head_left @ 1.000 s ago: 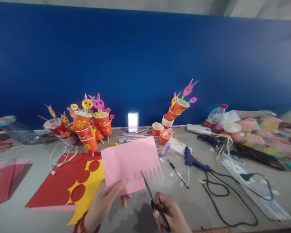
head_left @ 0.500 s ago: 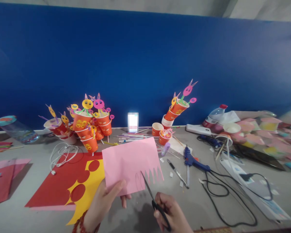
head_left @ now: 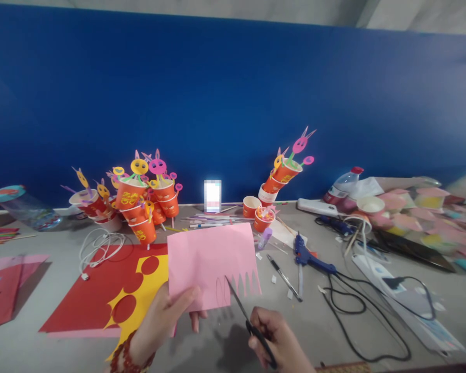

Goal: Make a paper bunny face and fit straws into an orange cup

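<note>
My left hand pinches the lower left corner of a pink paper sheet, held up over the grey table. The sheet's lower right edge is cut into several pointed teeth, and an oval is drawn beside them. My right hand grips black-handled scissors. Their blades point up and left into the sheet's bottom edge next to the drawn oval.
Red and yellow paper sheets with round cut-outs lie under my left hand. Orange paper cups with rabbit toppers stand at the back, more cups farther right. A blue glue gun, pen and black cable lie to the right.
The pink sheet has turned slightly and dropped a little, its left corner lower. Both hands shifted slightly right; the scissors stay at the same cut.
</note>
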`<action>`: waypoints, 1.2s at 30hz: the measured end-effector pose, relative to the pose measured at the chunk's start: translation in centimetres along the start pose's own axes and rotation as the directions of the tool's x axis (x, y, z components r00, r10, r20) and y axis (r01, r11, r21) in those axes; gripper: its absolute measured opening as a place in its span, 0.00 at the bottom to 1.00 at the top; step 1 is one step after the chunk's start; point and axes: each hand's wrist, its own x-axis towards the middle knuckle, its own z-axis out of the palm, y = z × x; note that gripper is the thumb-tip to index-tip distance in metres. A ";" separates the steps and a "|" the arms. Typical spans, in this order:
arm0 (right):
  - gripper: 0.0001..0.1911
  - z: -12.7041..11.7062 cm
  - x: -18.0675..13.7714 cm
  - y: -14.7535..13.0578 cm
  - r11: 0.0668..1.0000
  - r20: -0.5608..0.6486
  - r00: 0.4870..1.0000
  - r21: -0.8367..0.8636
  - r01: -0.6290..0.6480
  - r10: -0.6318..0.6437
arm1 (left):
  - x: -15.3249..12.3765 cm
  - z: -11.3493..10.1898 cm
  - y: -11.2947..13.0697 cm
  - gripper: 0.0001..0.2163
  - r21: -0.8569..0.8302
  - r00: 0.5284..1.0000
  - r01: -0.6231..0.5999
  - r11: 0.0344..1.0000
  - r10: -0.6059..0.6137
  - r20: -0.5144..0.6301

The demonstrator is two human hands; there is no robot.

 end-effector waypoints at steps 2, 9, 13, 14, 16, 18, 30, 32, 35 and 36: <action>0.22 -0.1 0.0 0.2 1.000 -0.008 1.000 -0.002 0.007 -0.007 | 0.1 -0.2 0.0 0.16 -0.015 1.000 0.004 1.000 -0.004 0.018; 0.25 -0.3 0.1 0.1 0.998 -0.009 1.000 -0.052 0.023 -0.023 | 0.4 -0.4 -0.6 0.15 -0.059 0.999 0.018 0.998 -0.015 0.047; 0.25 -0.3 0.0 0.1 0.996 -0.031 0.999 -0.089 0.017 -0.020 | 0.4 -0.4 -0.9 0.15 -0.061 0.998 0.038 0.997 -0.036 0.042; 0.25 -0.3 0.0 0.1 0.995 -0.038 0.999 -0.099 0.015 -0.019 | 0.3 -0.4 -1.0 0.16 -0.066 0.998 0.043 0.997 -0.039 0.051; 0.24 -0.2 0.0 0.1 0.994 -0.047 0.999 -0.106 0.010 -0.015 | 0.3 -0.3 -1.2 0.17 -0.083 0.997 0.044 0.996 -0.038 0.062; 0.24 0.0 0.1 0.0 0.996 -0.053 0.999 -0.085 0.001 -0.005 | 0.3 -0.2 -1.5 0.18 -0.103 0.997 0.036 0.994 -0.029 0.069; 0.32 1.0 -0.5 -1.1 0.982 0.145 0.980 0.150 0.115 -0.137 | 0.1 1.0 -1.8 0.20 -0.024 0.990 -0.106 0.994 0.103 -0.096; 0.33 1.2 -0.6 -1.0 0.979 0.154 0.978 0.165 0.115 -0.141 | 0.1 1.1 -1.8 0.20 0.001 0.988 -0.111 0.994 0.110 -0.106; 0.32 1.4 -0.5 -0.9 0.977 0.140 0.979 0.177 0.123 -0.149 | 0.1 1.3 -2.1 0.20 0.011 0.987 -0.116 0.993 0.117 -0.108; 0.33 1.5 -0.4 -0.9 0.977 0.133 0.980 0.177 0.122 -0.146 | 0.1 1.3 -2.2 0.20 0.000 0.987 -0.120 0.993 0.119 -0.105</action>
